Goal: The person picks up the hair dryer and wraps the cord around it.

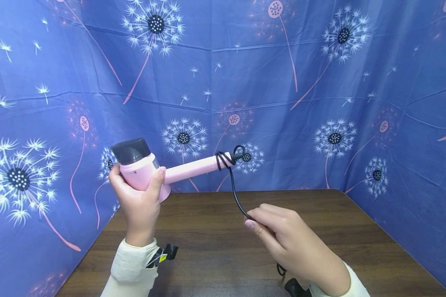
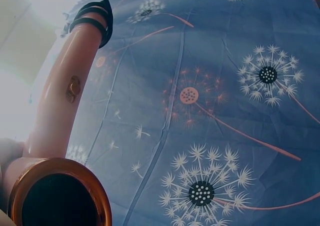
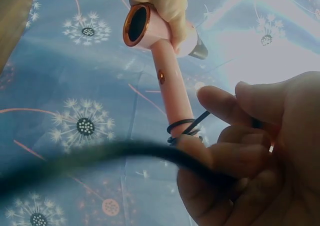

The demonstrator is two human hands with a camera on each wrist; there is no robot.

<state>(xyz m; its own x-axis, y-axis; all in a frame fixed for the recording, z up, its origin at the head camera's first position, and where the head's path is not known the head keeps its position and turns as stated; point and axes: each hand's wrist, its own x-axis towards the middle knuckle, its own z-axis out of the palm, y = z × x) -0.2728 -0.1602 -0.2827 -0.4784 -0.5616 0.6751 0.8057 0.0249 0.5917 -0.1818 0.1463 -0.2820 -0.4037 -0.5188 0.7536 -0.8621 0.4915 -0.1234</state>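
My left hand (image 1: 139, 202) grips the pink body of a hair dryer (image 1: 193, 170), thumb on one side and fingers on the other, holding it up above the table. Its black nozzle (image 1: 131, 151) points up and left, while the handle stretches to the right. Around the handle's end the black cord (image 1: 235, 187) is wound in several loops. My right hand (image 1: 282, 235) pinches that cord between thumb and fingers, lower and to the right. In the right wrist view, more cord passes through the curled fingers. A copper-coloured button (image 2: 73, 89) shows on the handle in the left wrist view.
Below the hands is a brown wooden table (image 1: 208, 247). A blue cloth (image 1: 267, 82) printed with dandelions hangs behind it and along both sides. A small black piece (image 1: 296, 287) and a bit of looped cord (image 1: 281, 269) show by the right wrist.
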